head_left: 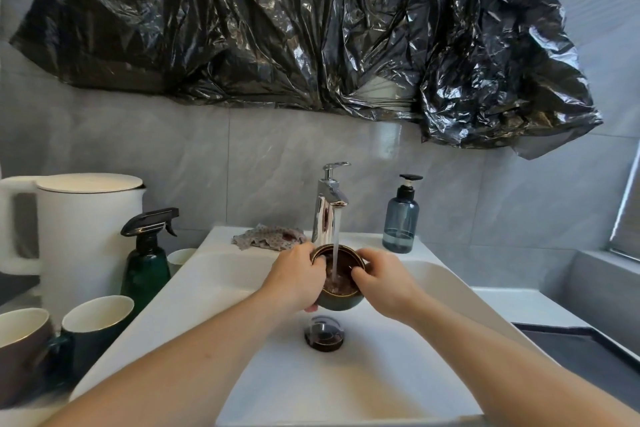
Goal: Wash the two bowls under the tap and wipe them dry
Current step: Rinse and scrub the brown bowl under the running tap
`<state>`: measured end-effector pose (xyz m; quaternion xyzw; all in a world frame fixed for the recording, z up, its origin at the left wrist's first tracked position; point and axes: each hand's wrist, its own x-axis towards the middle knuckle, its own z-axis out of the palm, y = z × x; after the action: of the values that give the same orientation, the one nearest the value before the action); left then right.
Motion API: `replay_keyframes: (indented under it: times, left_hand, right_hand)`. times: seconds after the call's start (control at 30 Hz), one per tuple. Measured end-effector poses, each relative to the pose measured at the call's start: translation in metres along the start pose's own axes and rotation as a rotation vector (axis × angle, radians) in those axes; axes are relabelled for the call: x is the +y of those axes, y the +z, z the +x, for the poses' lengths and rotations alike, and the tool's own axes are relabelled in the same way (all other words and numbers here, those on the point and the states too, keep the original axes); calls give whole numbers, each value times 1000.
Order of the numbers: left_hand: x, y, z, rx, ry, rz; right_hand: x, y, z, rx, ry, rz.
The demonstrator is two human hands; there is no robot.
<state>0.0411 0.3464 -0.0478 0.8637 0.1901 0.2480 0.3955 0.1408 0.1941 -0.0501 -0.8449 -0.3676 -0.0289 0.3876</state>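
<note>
Between my fingers, under the chrome tap (329, 208), sits the small dark-green glazed bowl (341, 288): left hand (298, 279) curled round its rim and side, right hand (382, 282) pinching the opposite rim. Risk: wet glaze slips, bowl drops into the white sink (346, 374); stream may splash out.

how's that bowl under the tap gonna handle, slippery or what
The bowl looks glazed and water is running into it, so it is probably slick. It seems to be ceramic, likely rigid and breakable if dropped in the sink. Both hands, left and right, grip it, which suits that.
</note>
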Motion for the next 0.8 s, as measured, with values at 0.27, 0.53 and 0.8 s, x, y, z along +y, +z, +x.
replay_keyframes:
  times: [0.27, 0.53, 0.8]
  left_hand:
    - [5, -5, -2, -182, -289, -155]
    - [4, -4, -2, -215, -423, -289]
    - [10, -8, -4, -192, -542, -376]
  right_hand:
    - [-3, -3, -1, -69, 49, 123]
    - [-6, -5, -5, -91, 2, 191]
    - [-16, -7, -16, -166, 20, 104]
